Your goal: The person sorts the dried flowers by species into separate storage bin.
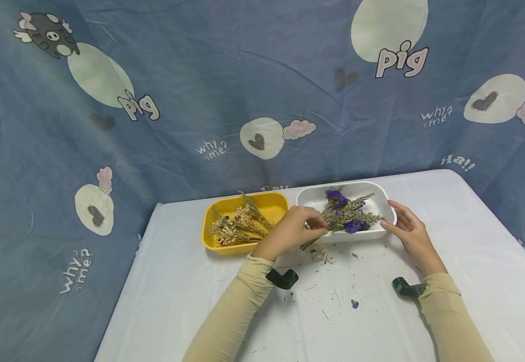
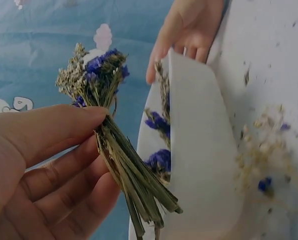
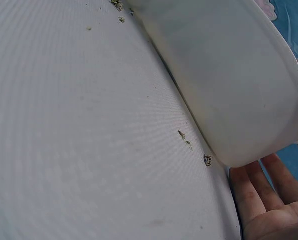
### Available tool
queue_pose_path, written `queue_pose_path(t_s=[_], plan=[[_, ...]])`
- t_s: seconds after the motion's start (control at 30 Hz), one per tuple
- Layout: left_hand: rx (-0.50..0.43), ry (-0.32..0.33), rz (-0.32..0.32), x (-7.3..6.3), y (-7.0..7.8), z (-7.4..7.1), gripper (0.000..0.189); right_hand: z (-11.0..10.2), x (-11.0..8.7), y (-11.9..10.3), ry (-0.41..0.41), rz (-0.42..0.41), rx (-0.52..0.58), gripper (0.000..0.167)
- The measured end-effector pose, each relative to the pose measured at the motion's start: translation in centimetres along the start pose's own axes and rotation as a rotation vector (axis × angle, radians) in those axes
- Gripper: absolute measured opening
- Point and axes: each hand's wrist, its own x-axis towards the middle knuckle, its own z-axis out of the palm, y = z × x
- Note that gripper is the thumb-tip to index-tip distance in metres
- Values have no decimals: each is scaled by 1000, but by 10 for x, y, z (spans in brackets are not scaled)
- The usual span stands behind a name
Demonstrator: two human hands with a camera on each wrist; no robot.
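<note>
Between thumb and forefinger my left hand [image 1: 293, 229] pinches a small bunch of dried flowers [image 2: 109, 90], purple blossoms and grey-green sprigs with stems cut at the lower end. In the left wrist view the bunch tilts, stems pointing down and right. It overlaps the near rim of a white tray [image 1: 389, 193] in the head view. More purple flowers [image 1: 353, 226] lie in that tray. My right hand [image 1: 412, 236] holds the tray's right end, its thumb at the near corner and fingers around the far one; the right wrist view shows fingers [image 3: 248, 192] against the end wall.
Left of the white tray stands a yellow tray [image 1: 208, 236] with cream dried flowers [image 1: 233, 229]. Flower crumbs and stem bits lie on the white tablecloth [image 1: 321, 332] in front, with a loose purple petal [image 1: 355, 304]. A blue printed curtain [image 1: 190, 100] hangs behind.
</note>
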Motion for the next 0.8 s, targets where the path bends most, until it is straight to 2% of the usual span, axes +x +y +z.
queue_pose_path(t_s=[0.37,0.6,0.8], plan=[[72,-94,-36,37,-7,-13,11,0,0,0,-10,-2,24,74],[96,-139,-66,60,-7,-13,13,0,1,1,-6,-3,15,74],[102,-157,-96,73,-11,-10,12,0,1,1,1,-4,12,74]])
